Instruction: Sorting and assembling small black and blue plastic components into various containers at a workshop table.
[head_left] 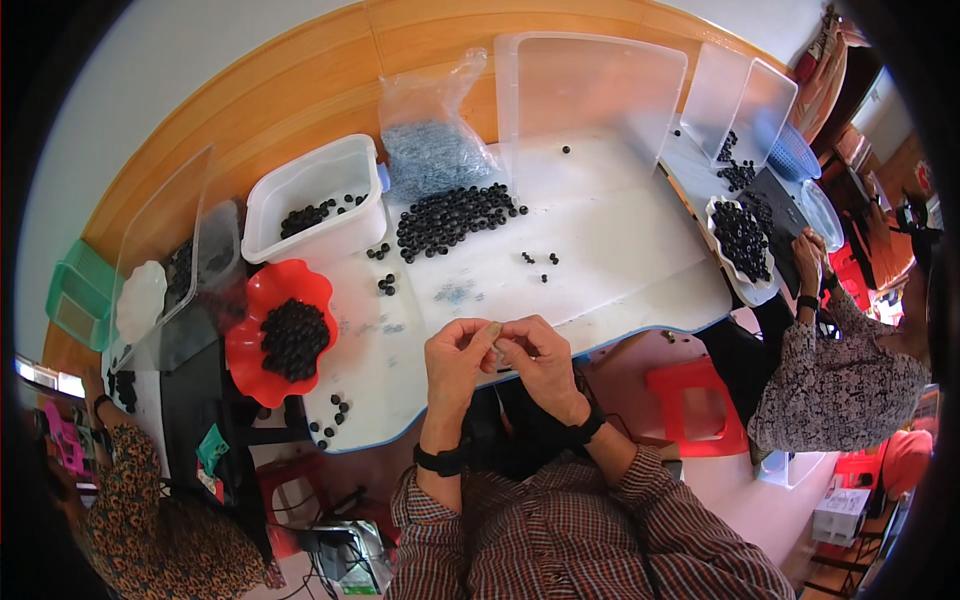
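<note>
Close together at the table's near edge, my left hand [457, 354] and my right hand [540, 362] meet at the fingertips. Both are closed in a pinch; whatever lies between the fingers is too small or hidden to make out. Beyond them, a wide heap of small black round pieces [455, 222] is spread on the white table [600, 260]. A few loose black pieces [544, 260] sit nearer my right hand. Off to the left stands a red wavy-rimmed bowl [250, 335] holding more black pieces [296, 338].
A white tub [350, 225] with black pieces and a clear bag [432, 145] of bluish bits stand at the back. Translucent upright panels [590, 100] divide the tables. One co-worker [835, 375] sits at right by a white dish [742, 245], another [165, 510] at left. A red stool [697, 405] stands at right.
</note>
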